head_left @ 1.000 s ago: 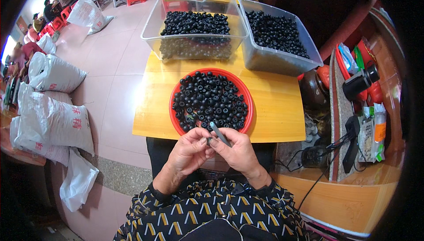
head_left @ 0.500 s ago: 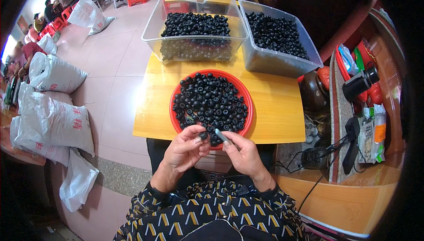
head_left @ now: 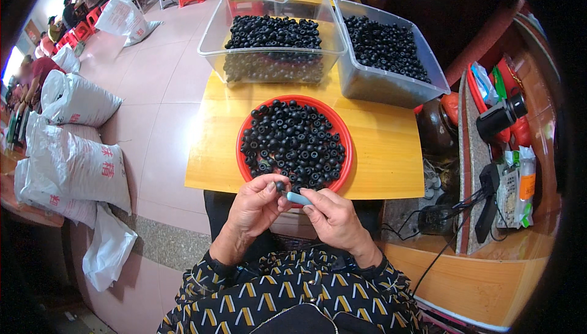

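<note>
My left hand pinches a small round black piece, a hollow ball-like cap, between thumb and fingers. In my right hand is a short pale blue, rod-shaped tool, held sideways with its left end close to the black piece. Whether they touch I cannot tell. Just beyond my hands stands a round red basin, holding many black pieces of the same kind, several showing round holes. Both hands are over its near rim.
The basin rests on a yellow wooden table. Behind it stand two clear plastic bins of black pieces, with more containers farther back. White sacks line the left floor. Cables and a black cylinder lie right. People sit far left.
My right hand has turned the blue tool from pointing up and away to lying nearly level, its end now toward the black piece. My left hand keeps its pinch.
</note>
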### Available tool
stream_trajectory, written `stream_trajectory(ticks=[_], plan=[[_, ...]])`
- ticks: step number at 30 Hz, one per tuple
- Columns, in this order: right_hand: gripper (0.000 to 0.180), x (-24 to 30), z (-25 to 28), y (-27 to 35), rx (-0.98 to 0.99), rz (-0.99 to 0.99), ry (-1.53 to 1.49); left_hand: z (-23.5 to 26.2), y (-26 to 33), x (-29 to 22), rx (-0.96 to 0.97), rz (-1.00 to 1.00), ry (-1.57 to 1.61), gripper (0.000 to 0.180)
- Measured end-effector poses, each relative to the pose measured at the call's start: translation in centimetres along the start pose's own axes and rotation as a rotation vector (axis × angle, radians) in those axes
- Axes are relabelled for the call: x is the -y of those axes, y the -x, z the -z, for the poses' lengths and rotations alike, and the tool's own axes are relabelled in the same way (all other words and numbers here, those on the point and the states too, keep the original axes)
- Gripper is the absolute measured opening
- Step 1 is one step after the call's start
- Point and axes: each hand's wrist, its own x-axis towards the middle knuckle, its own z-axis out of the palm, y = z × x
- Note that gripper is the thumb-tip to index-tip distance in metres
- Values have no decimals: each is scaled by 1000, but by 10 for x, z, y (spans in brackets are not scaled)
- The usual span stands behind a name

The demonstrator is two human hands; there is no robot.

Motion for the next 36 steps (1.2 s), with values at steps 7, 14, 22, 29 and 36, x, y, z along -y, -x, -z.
stream_trajectory(ticks=[7,14,22,29,36], plan=[[29,3,1,-1,1,12,60,-3,1,1,-39,-18,21,14],[30,2,1,-2,2,18,100,-4,1,3,-8,-15,25,12],[29,1,2,-1,-4,21,118,-4,0,2,-22,-2,12,10],[29,3,4,-1,-8,36,148,-6,0,1,-29,7,-1,11],[31,6,5,-1,-24,77,250,-4,0,2,-31,12,3,12]])
